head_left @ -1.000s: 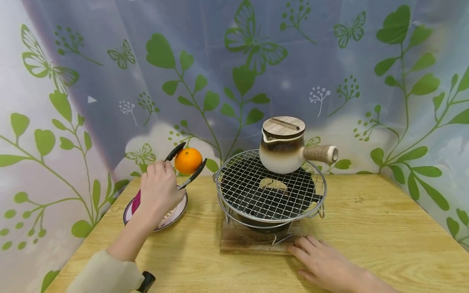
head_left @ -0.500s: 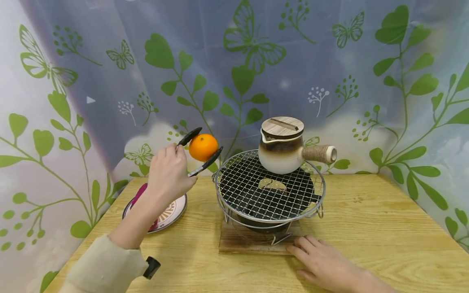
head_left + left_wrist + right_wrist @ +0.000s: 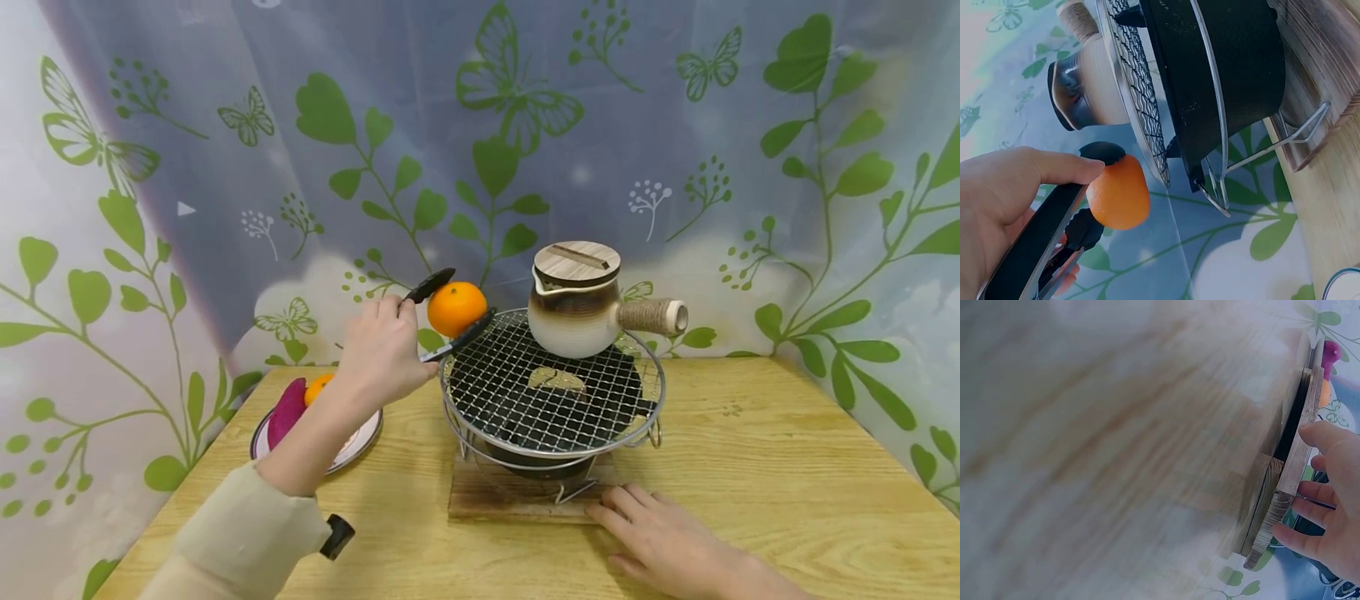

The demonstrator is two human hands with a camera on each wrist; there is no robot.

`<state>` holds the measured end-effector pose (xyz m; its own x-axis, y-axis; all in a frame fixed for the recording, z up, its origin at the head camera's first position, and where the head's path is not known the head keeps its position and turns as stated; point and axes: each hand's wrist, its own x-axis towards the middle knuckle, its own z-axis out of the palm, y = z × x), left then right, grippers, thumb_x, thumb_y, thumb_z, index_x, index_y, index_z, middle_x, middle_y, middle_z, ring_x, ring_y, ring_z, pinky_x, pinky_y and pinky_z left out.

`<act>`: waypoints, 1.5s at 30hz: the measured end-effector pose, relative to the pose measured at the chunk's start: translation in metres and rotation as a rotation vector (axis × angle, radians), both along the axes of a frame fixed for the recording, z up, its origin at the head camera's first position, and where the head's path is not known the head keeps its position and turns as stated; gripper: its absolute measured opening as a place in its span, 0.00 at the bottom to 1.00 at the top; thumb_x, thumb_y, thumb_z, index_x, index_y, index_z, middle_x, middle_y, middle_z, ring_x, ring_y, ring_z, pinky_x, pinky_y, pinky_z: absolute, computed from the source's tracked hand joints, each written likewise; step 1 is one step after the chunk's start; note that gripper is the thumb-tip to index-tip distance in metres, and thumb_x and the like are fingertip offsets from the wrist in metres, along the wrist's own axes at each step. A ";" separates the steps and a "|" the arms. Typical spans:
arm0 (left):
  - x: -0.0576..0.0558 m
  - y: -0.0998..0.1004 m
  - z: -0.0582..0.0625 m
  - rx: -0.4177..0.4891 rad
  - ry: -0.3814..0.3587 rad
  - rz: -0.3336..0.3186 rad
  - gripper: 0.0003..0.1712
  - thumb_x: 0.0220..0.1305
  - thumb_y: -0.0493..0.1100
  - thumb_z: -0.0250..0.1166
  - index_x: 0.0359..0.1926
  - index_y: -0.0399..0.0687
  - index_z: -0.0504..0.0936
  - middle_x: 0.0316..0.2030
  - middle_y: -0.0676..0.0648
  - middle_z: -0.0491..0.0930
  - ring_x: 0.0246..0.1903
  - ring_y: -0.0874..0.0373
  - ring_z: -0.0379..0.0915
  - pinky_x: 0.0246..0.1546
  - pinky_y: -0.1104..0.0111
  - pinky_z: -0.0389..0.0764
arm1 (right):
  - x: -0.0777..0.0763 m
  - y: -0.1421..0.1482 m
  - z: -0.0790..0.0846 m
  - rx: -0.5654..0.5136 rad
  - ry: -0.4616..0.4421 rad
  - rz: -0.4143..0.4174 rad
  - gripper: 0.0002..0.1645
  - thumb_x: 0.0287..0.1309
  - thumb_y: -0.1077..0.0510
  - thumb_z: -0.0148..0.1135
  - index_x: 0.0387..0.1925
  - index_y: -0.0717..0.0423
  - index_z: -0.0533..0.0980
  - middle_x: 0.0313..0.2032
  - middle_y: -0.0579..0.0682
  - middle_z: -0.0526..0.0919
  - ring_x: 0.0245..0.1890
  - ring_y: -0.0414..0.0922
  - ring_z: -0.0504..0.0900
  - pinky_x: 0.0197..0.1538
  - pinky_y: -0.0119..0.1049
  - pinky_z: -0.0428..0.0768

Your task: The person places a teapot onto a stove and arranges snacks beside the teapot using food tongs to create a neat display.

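Note:
My left hand point(image 3: 382, 350) grips a pair of black-tipped tongs point(image 3: 472, 329). Between the tong heads sits an orange point(image 3: 457, 309), raised beside the left rim of the round wire grate point(image 3: 517, 392). The left wrist view shows the thumb pressed along one tong arm point(image 3: 1038, 244) and the orange point(image 3: 1119, 194) just off the grate's edge. At the front right corner of the wooden board point(image 3: 510, 500), my right hand point(image 3: 660, 533) lies on the table with its fingertips touching the board. In the right wrist view, those fingers point(image 3: 1310, 509) look relaxed along the board's edge.
A lidded clay pot point(image 3: 573, 321) with a rope-wrapped handle stands on the grate's back right. Below the grate is a black stove point(image 3: 540, 467). At left, a plate point(image 3: 371, 433) bears a purple sweet potato point(image 3: 287, 412) and another orange point(image 3: 318, 388). A patterned curtain point(image 3: 420, 167) hangs behind.
My left hand has carried the tongs and orange right, from above the plate to the grate's left rim. The second orange on the plate has come into view. My right hand has stayed put.

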<state>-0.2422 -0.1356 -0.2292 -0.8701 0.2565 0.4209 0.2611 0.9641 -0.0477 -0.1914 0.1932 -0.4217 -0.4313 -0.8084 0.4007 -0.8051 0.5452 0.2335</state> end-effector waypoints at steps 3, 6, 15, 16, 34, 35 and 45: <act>-0.005 0.005 0.000 0.006 -0.041 -0.009 0.50 0.44 0.56 0.73 0.59 0.25 0.66 0.56 0.31 0.66 0.54 0.38 0.62 0.55 0.52 0.66 | 0.000 0.000 0.000 0.010 -0.006 -0.007 0.34 0.44 0.45 0.67 0.53 0.54 0.72 0.46 0.48 0.73 0.43 0.45 0.73 0.40 0.43 0.78; -0.009 0.009 0.000 0.011 -0.099 -0.001 0.50 0.45 0.57 0.72 0.61 0.26 0.65 0.57 0.32 0.64 0.56 0.39 0.60 0.57 0.53 0.64 | 0.000 0.000 -0.001 0.016 -0.012 -0.014 0.33 0.44 0.45 0.66 0.53 0.53 0.73 0.45 0.48 0.72 0.43 0.45 0.73 0.41 0.44 0.77; -0.016 0.017 0.000 0.010 -0.137 -0.016 0.50 0.47 0.56 0.71 0.62 0.28 0.63 0.59 0.32 0.64 0.58 0.39 0.59 0.60 0.51 0.60 | -0.001 0.000 0.000 0.001 0.003 -0.004 0.34 0.43 0.45 0.67 0.53 0.53 0.72 0.44 0.48 0.72 0.41 0.44 0.72 0.36 0.39 0.77; -0.017 0.018 0.000 -0.001 -0.132 -0.020 0.50 0.46 0.57 0.71 0.62 0.28 0.63 0.59 0.32 0.64 0.58 0.39 0.59 0.60 0.52 0.60 | -0.001 0.000 0.000 -0.004 0.006 0.000 0.34 0.42 0.45 0.67 0.52 0.53 0.72 0.44 0.48 0.72 0.41 0.44 0.72 0.36 0.39 0.77; -0.018 0.023 -0.007 -0.069 -0.081 -0.037 0.51 0.44 0.58 0.72 0.61 0.29 0.65 0.57 0.33 0.66 0.55 0.41 0.62 0.57 0.54 0.65 | -0.001 0.001 -0.002 0.012 -0.002 -0.022 0.35 0.44 0.45 0.67 0.54 0.53 0.71 0.46 0.48 0.72 0.42 0.45 0.72 0.38 0.41 0.77; -0.018 0.023 -0.008 -0.066 -0.081 -0.036 0.51 0.43 0.58 0.72 0.61 0.29 0.65 0.57 0.33 0.66 0.55 0.41 0.62 0.57 0.54 0.65 | -0.001 0.001 -0.002 0.014 -0.004 -0.023 0.35 0.44 0.45 0.67 0.54 0.53 0.71 0.46 0.48 0.72 0.42 0.45 0.72 0.38 0.41 0.77; -0.018 0.021 -0.016 -0.067 -0.049 -0.047 0.52 0.41 0.59 0.73 0.60 0.28 0.66 0.54 0.32 0.67 0.52 0.40 0.64 0.56 0.54 0.66 | -0.002 0.000 -0.003 0.005 0.019 -0.008 0.35 0.42 0.44 0.67 0.53 0.53 0.72 0.45 0.48 0.72 0.42 0.44 0.72 0.39 0.41 0.77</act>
